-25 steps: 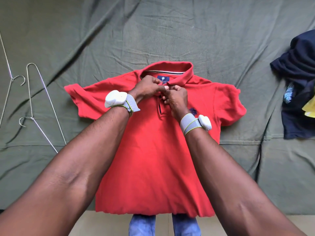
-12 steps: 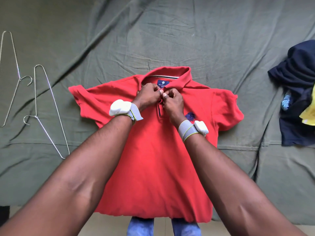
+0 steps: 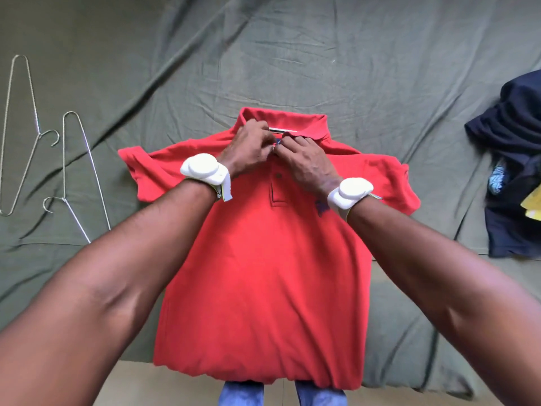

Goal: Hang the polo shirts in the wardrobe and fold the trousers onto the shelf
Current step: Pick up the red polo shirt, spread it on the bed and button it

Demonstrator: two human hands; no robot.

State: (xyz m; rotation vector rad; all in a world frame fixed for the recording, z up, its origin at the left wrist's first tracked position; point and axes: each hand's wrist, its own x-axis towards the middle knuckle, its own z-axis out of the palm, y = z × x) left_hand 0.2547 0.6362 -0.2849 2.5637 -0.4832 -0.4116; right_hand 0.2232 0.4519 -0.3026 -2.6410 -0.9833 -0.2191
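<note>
A red polo shirt (image 3: 263,273) lies flat, front up, on a green bedsheet (image 3: 366,68), its hem hanging over the near edge. My left hand (image 3: 248,145) and my right hand (image 3: 307,159) meet at the top of the button placket just under the collar, fingers curled and pinching the fabric there. One button shows fastened below them. Both wrists carry white bands.
Two wire hangers, one (image 3: 17,133) far left and another (image 3: 79,174) beside it, lie on the sheet left of the shirt. A heap of dark navy clothes (image 3: 515,177) with a yellow piece sits at the right edge. My blue trouser legs show below the hem.
Both hands have moved up the placket from the lower button toward the collar. The view has shifted slightly, and the collar now lies flatter.
</note>
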